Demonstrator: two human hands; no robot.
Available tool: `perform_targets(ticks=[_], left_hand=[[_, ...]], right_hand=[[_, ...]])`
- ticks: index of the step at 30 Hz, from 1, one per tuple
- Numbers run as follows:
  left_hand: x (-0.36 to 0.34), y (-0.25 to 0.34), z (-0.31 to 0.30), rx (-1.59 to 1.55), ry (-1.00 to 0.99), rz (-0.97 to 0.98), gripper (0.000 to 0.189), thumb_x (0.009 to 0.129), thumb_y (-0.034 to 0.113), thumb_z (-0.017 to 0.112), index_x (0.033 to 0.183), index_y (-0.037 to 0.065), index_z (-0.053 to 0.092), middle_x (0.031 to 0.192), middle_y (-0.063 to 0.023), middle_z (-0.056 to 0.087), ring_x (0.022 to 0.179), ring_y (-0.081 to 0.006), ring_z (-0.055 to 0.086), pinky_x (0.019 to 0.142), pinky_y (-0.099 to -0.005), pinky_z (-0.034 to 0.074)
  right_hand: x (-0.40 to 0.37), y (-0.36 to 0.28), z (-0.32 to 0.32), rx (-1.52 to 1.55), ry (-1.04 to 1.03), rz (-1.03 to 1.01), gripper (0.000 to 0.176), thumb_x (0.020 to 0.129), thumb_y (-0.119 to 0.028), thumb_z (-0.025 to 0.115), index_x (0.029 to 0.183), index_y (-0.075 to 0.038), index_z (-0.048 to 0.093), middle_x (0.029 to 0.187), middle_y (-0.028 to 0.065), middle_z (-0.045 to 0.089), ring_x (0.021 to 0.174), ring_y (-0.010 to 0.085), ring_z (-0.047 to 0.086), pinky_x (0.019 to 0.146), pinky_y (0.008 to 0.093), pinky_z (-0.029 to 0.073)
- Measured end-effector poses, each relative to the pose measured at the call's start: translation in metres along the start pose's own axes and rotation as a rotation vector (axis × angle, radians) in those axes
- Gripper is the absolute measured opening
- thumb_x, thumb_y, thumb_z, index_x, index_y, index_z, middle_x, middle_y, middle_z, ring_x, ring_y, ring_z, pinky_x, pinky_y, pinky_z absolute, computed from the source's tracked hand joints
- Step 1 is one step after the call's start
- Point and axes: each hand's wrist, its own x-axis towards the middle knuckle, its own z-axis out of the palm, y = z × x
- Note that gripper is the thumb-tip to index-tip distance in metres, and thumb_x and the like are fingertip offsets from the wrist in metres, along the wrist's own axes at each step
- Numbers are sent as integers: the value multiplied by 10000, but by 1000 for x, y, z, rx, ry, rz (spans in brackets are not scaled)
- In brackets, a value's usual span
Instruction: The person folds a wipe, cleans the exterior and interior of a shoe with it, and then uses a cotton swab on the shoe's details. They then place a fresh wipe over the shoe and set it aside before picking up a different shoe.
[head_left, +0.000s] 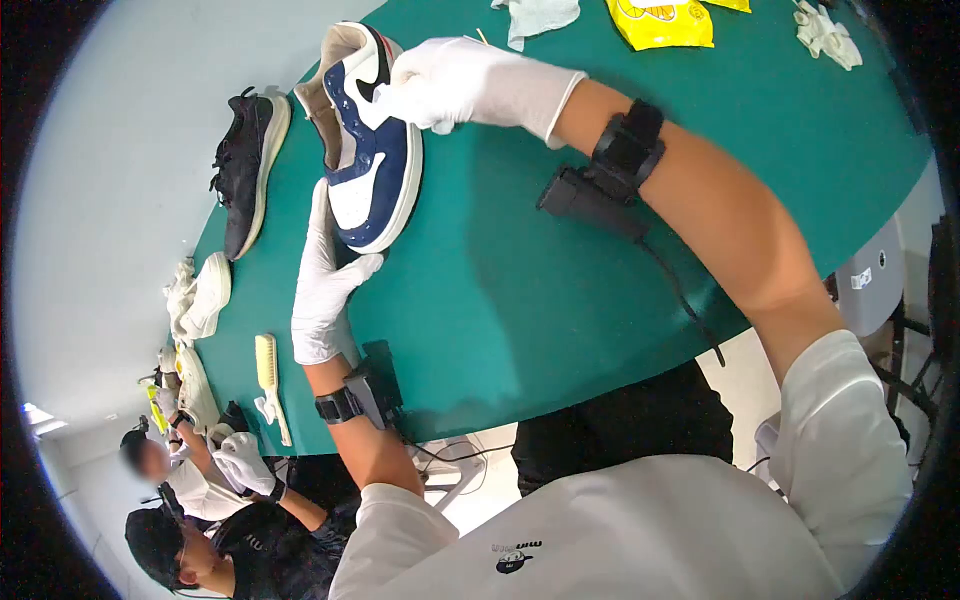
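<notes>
Head view: a navy-and-white sneaker [390,195] at the far left of the green bench [560,310], its long axis running from the heel, farther from the wearer, to the toe, nearer. The left hand [322,305] lies at the toe, fingers along the left flank and thumb by the tip, gripping it. The right hand [450,85] meets the opposite flank toward the heel, its fingers bunched around what appears to be a white wipe [375,108]. Whether the sole rests on the bench cannot be told.
</notes>
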Motion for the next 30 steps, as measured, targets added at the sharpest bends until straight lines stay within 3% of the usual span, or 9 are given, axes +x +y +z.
perform_targets(ticks=[4,7,10,13,14,17,18,22,30], left_hand=[[3,-2,6,82,49,43,1160,620,63,920,1562,-10,245,1565,-176,371,1431,-260,380,1190,-385,304],[6,-6,3,208,58,84,1156,603,101,936,1549,-14,281,1546,-183,402,1422,-263,401,1180,-382,325],[10,-15,-2,168,46,113,1130,606,108,935,1539,-14,308,1528,-181,431,1407,-264,426,1173,-382,339],[10,-16,-2,117,21,119,1035,656,58,907,1521,-19,344,1493,-177,474,1391,-262,447,1165,-378,355],[9,-14,-1,116,12,121,995,678,35,894,1514,-22,358,1480,-176,490,1387,-260,453,1161,-375,361],[8,-3,12,102,91,42,912,696,27,879,1479,-29,414,1441,-172,534,1358,-265,490,1157,-371,368],[6,-4,17,99,116,76,844,719,42,870,1448,-37,452,1393,-160,574,1315,-248,527,1146,-363,377],[8,-4,18,184,82,154,807,727,51,856,1430,-21,466,1384,-134,572,1313,-229,515,1150,-372,366],[9,5,20,308,118,142,784,715,44,852,1409,-11,490,1332,-113,603,1265,-198,541,1124,-337,380]], right_hand=[[8,17,25,68,160,-94,427,952,-448,620,962,-26,674,822,109,675,687,196,646,695,365,525],[2,13,17,-96,227,-97,381,928,-410,603,894,-45,707,914,174,704,863,354,686,750,442,542],[3,30,25,-151,488,-444,425,899,-476,630,866,-56,689,913,167,700,855,357,686,733,454,534],[3,28,24,-246,512,-273,467,868,-532,658,828,-67,675,895,155,700,838,348,688,705,464,523],[4,29,21,-271,517,-321,454,866,-535,662,843,-83,696,881,151,704,841,335,689,713,444,527],[3,19,0,-164,234,-109,431,846,-516,685,859,-86,719,875,151,709,840,328,690,734,415,536],[2,14,-3,-3,138,58,353,824,-436,699,871,-88,735,871,159,708,850,331,688,762,397,542],[5,20,3,-150,224,-88,237,803,-296,664,868,-80,737,891,166,710,871,330,690,769,408,542],[-8,-15,-9,-297,-22,-36,228,906,-249,586,935,-58,708,869,200,693,819,358,695,723,430,544]])
